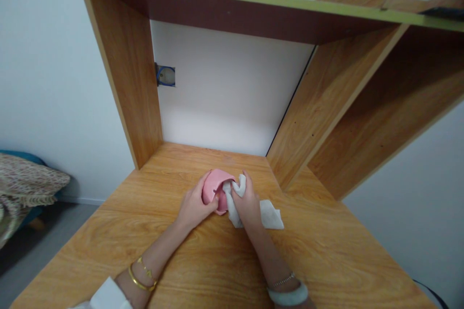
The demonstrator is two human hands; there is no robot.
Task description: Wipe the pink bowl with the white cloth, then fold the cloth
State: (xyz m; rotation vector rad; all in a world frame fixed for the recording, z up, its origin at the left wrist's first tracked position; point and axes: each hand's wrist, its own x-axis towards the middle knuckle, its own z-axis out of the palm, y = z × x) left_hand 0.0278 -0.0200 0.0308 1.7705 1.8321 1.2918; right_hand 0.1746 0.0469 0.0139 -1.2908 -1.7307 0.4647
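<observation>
A small pink cup (213, 184) lies tilted on the wooden desk (203, 260), its opening turned toward my right. My left hand (194, 205) wraps around the cup's side and holds it. A white cloth (270, 215) trails from the cup's mouth onto the desk to the right. My right hand (246, 200) is closed on the cloth and presses a bunched part of it against the cup's rim. Both wrists wear bracelets.
The desk sits inside a wooden shelf unit with upright side panels (126, 82) left and right and a shelf (253, 5) overhead holding clear plastic. A wall socket cut-out (166, 76) shows in the white back wall. A patterned fabric (25, 183) lies at far left.
</observation>
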